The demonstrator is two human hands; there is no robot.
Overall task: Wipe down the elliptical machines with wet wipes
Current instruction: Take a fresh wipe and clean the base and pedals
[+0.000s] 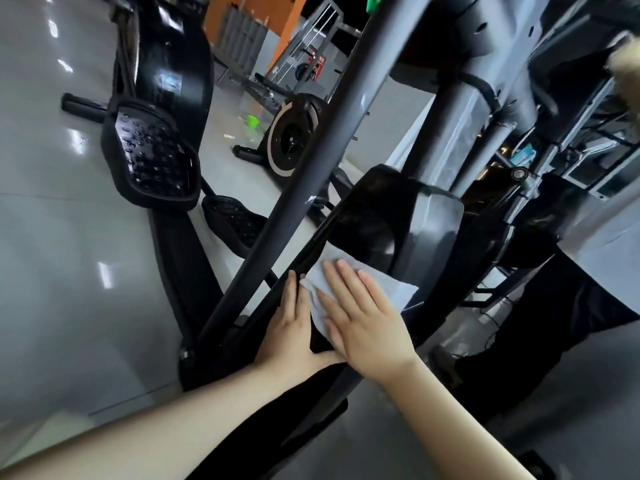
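1 wet wipe (pixel 391 289), 2 hands. Wipe on black cover (pixel 381 216), pressed under flat R hand (pixel 363 323). L hand (pixel 291 327) flat too, touching wipe's edge.

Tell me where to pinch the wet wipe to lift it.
Pinch the wet wipe at its bare right corner, coming from the right: it lies flat on the black cover, the right hand covers its middle and the left hand lies along its left edge.

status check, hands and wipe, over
Right hand flat on wipe, pressing it to black cover. Left hand open on cover edge. Bar close left, not blocking.
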